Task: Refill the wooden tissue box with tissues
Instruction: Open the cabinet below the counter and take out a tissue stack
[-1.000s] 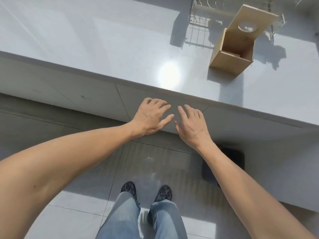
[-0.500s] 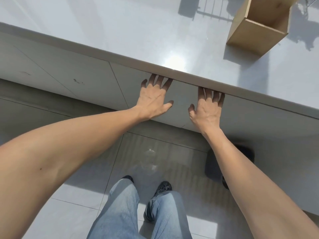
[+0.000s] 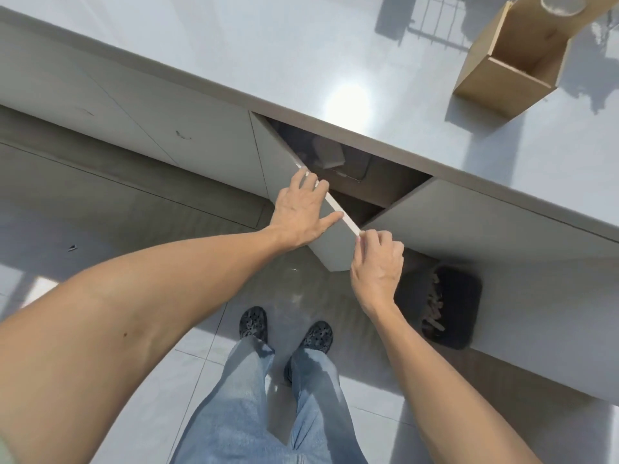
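Observation:
The wooden tissue box stands on the white countertop at the upper right, its lid with a round hole raised and its inside showing bare wood. Below the counter edge a grey cabinet door is swung partly out. My left hand grips the door's top edge, fingers hooked over it. My right hand pinches the same edge near the door's outer corner. Inside the dark cabinet I see a pale packet and a flat grey item; what they are I cannot tell.
A black bin with pale scraps sits on the floor under the counter at the right. A wire rack stands at the back of the counter beside the box. My feet are on the tiled floor close to the cabinet.
Both hands went from flat against the shut cabinet door to gripping its top edge, and the door has swung out, exposing the cabinet's inside.

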